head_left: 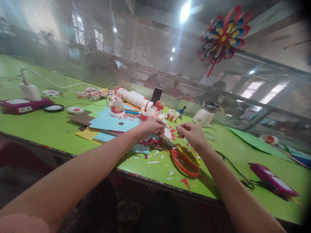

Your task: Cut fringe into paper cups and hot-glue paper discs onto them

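My left hand (153, 127) is closed, with its fingertips pinched at the edge of a small white paper disc (167, 133). To its right, my right hand (190, 133) has thumb and forefinger pressed together; whatever they hold is too small to make out. Scissors (185, 164) with red and yellow handle loops lie just below both hands, blades pointing toward the disc. Red and white paper scraps (153, 162) are scattered around them. Beyond the left hand stand a red-and-white paper cup (146, 114) and another cup (117, 108). Blue paper sheets (109, 122) lie left of my hands.
A row of stacked paper cups (133, 97) lies behind, near a phone (156, 95) propped upright. A white kettle-like jug (204, 115) stands at back right. Purple power strips (274, 181) (24, 105) and cables lie on the green table (73, 124). A paper pinwheel-shaped ornament (224, 38) hangs above.
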`<state>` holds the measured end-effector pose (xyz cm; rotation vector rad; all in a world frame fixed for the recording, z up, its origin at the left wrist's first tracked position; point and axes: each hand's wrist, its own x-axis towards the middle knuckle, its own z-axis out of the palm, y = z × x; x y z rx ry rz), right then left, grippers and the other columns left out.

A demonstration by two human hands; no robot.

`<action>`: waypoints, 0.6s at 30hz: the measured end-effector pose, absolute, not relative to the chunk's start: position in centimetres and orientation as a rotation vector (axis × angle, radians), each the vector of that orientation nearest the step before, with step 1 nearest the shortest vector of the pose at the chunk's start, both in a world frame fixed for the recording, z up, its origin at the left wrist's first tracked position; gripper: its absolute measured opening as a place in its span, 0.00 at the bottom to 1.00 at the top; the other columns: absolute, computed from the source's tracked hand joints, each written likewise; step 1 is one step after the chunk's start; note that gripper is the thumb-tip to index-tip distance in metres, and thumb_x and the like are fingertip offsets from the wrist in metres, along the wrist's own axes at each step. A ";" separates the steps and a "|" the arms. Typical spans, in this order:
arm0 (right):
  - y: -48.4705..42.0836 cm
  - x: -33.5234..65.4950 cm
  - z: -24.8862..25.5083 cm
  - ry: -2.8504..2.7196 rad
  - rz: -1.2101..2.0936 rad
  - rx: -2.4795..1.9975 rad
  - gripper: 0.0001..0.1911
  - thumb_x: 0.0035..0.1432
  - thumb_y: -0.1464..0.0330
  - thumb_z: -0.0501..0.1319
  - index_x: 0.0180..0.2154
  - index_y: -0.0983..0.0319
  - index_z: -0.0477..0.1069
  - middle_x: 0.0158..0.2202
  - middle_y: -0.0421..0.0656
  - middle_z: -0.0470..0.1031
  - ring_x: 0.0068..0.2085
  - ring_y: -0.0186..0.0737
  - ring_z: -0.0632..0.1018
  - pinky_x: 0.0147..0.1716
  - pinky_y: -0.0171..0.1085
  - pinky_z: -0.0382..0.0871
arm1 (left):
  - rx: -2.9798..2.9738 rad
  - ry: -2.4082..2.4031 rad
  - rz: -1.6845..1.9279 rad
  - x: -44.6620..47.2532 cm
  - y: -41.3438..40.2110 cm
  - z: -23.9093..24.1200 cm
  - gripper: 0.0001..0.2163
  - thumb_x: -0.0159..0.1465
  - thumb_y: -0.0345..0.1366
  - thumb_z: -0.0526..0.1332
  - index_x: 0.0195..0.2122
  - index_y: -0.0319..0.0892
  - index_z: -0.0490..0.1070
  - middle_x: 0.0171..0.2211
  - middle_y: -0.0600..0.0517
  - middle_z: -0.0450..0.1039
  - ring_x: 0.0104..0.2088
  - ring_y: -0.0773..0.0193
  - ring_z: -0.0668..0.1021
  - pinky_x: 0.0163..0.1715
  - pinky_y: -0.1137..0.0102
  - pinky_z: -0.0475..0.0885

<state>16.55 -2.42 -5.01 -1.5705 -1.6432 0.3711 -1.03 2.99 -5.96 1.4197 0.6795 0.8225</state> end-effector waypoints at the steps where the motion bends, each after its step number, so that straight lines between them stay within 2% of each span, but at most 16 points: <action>1: -2.4 16.5 -5.0 -1.631 0.382 -1.566 0.11 0.58 0.66 0.60 0.25 0.66 0.70 0.18 0.33 0.68 0.20 0.28 0.70 0.23 0.32 0.67 | 1.412 0.678 0.825 -1.0 3.0 -6.0 0.05 0.49 0.21 0.57 0.26 0.32 0.71 0.22 0.48 0.72 0.20 0.71 0.72 0.22 0.73 0.66; 7: -2.3 16.7 -5.1 -1.629 0.479 -1.511 0.16 0.58 0.60 0.58 0.26 0.66 0.72 0.19 0.35 0.70 0.20 0.29 0.72 0.23 0.33 0.67 | 1.323 0.644 0.832 -1.0 3.4 -6.2 0.05 0.50 0.19 0.56 0.23 0.34 0.67 0.19 0.53 0.68 0.19 0.72 0.70 0.21 0.74 0.66; 11: -2.4 16.7 -4.9 -1.598 0.500 -1.449 0.18 0.54 0.56 0.59 0.29 0.66 0.74 0.21 0.41 0.74 0.22 0.32 0.73 0.23 0.34 0.68 | 1.252 0.595 0.829 -1.1 3.5 -6.1 0.06 0.50 0.19 0.56 0.22 0.35 0.64 0.18 0.56 0.63 0.18 0.74 0.67 0.20 0.75 0.66; 18: -3.0 16.1 -4.3 -1.612 0.510 -1.407 0.09 0.46 0.66 0.64 0.30 0.65 0.76 0.23 0.41 0.76 0.23 0.32 0.72 0.26 0.36 0.69 | 1.203 0.536 0.806 -1.2 4.2 -6.6 0.06 0.48 0.20 0.58 0.22 0.36 0.63 0.20 0.55 0.63 0.19 0.75 0.66 0.20 0.76 0.65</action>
